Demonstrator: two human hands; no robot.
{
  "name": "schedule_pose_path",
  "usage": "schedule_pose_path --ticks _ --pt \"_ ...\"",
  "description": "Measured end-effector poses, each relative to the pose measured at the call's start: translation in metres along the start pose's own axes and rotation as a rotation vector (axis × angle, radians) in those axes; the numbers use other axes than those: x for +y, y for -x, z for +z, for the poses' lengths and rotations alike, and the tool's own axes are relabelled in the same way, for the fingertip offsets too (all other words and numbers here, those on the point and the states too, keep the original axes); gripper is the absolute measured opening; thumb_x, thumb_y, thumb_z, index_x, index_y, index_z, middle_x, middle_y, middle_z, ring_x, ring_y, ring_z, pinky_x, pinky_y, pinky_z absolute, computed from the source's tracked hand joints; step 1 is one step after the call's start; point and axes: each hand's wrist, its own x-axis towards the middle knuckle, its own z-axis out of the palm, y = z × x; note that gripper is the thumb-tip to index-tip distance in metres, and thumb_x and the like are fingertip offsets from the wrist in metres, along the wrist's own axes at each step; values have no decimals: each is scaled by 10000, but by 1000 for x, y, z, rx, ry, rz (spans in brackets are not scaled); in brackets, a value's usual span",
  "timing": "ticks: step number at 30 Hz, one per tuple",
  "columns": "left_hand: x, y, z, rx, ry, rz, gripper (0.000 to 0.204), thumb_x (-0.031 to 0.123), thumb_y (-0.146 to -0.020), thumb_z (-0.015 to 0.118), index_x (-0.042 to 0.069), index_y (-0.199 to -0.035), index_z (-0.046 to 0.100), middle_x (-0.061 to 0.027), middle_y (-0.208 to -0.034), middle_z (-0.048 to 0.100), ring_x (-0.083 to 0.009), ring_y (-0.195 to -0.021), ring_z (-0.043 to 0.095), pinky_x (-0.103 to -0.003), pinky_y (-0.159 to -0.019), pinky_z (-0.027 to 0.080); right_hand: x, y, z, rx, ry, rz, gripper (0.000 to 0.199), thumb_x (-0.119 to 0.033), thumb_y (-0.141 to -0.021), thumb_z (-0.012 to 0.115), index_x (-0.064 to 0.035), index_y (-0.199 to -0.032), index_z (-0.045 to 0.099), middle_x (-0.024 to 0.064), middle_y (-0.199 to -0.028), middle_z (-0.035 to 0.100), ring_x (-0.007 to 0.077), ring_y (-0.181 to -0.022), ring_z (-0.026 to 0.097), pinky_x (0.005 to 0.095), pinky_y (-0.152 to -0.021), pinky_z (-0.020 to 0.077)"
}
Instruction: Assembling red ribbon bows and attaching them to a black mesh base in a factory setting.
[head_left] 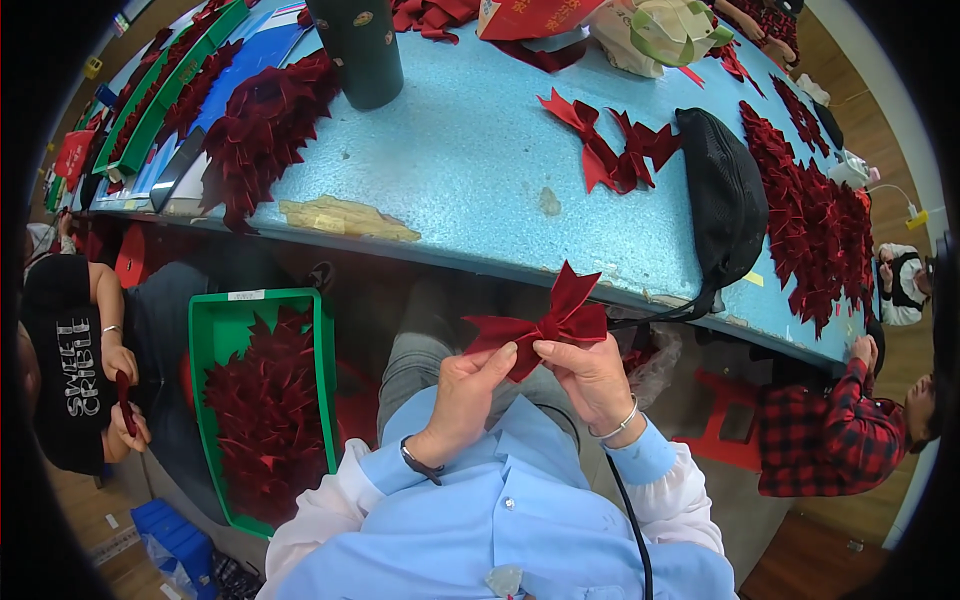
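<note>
Light blue shirt front (520, 520) fills the bottom of view, white oversleeves at both elbows. Both forearms rise from it to the middle of the frame.

Left hand (462, 395), watch at the wrist, pinches the lower middle of a dark red velvet bow (545, 322) between thumb and fingers. Right hand (590, 385), thin bracelet at the wrist, grips the same bow from the other side, thumb pressed near the knot. Both hands closed tight on it. Bow sits above my lap, just below the near table edge; one tail points up, another stretches out to my left.

Left of my knee: green tray (205, 340) on the floor, heaped with finished dark red bows (265, 410). Beyond it a seated person in a black printed top, hands (122, 395) closed on something dark red.

To my right, a person in a red checked shirt (825, 430) at the table's end, beside a red stool (725, 425).

Ahead: light blue table (470, 150). Black mesh bag (725, 200) lies on it, its strap hanging over the edge near my bow. Loose red ribbon pieces (610, 150) just left of the bag. Large spread of bows (815, 225) right of the bag. Another pile of bows (262, 130) at the left, near a dark green flask (358, 50). Far left, long green trays (165, 95) with more bows.
</note>
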Motion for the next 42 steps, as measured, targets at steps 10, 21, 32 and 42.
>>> schedule_pose_path --ticks 10,21,32,42 --pt "74 -15 -22 -107 -382 136 201 67 -843 627 -22 -1023 622 -35 -872 640 -78 -768 583 -204 -698 461 -15 -1 14 -157 276 67 207 5 -770 684 9 -967 621 66 -936 651 106 -810 599 247 -732 478" --pt "46 -32 -16 -268 -121 -132 171 59 -801 678 -5 -957 649 -52 -872 654 -104 -784 605 -233 -695 475 -12 -8 -5 -140 284 -12 154 -17 -815 660 44 -950 621 49 -873 639 79 -786 576 205 -704 466" --pt "43 -27 -15 -234 -58 -126 183 98 -813 690 -5 -956 639 -65 -897 653 -132 -825 620 -258 -754 488 -16 -10 -6 -270 411 21 88 -29 -839 639 22 -907 616 2 -833 602 52 -766 532 189 -684 428" --pt "41 -11 -25 -144 87 -240 180 77 -808 687 3 -963 635 -65 -897 654 -141 -831 626 -275 -756 504 -10 -4 4 -244 409 27 100 -39 -822 661 15 -886 606 1 -833 600 63 -768 537 199 -698 432"
